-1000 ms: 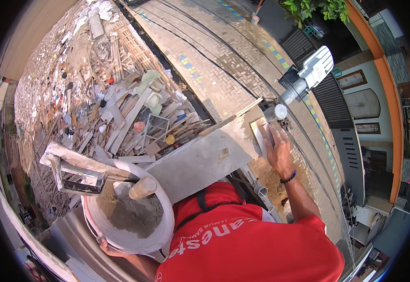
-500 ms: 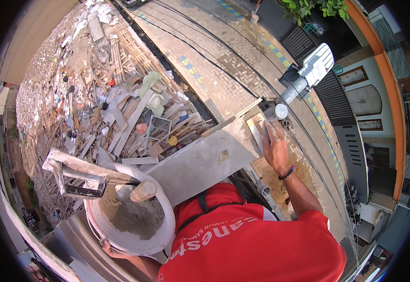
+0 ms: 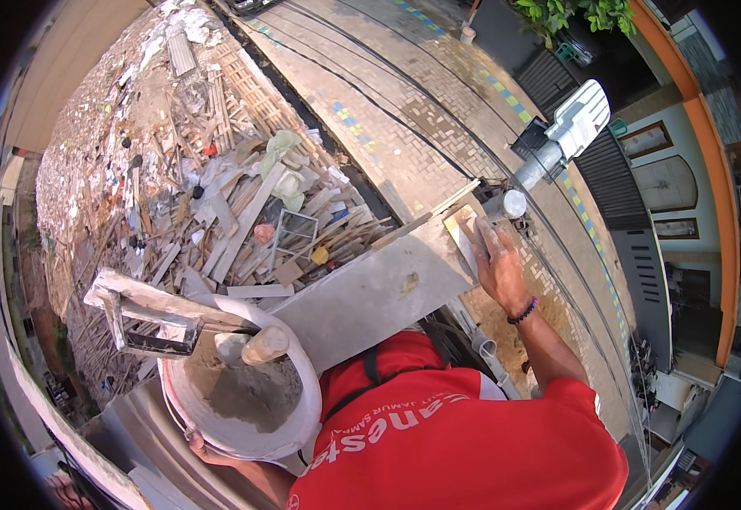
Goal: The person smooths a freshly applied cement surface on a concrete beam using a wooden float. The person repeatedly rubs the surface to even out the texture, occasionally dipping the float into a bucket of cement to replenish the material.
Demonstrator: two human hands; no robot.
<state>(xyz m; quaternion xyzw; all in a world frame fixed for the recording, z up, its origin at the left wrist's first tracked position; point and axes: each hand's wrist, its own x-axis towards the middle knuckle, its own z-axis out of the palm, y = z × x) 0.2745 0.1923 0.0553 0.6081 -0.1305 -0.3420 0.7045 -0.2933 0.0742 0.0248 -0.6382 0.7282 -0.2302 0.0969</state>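
1 white mortar bucket (image 3: 243, 399) lower left w/ 1 wooden-handled tool (image 3: 264, 344) in it, 1 plaster float (image 3: 145, 310) on its rim, 1 trowel (image 3: 464, 234) & 1 street lamp (image 3: 570, 127) upper right, 2 hands: right hand (image 3: 498, 268), left hand (image 3: 205, 446).

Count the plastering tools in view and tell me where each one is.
2. A trowel in the right hand, pressed to the grey ledge; a wooden float lying across the mortar bucket. Others may be hidden.
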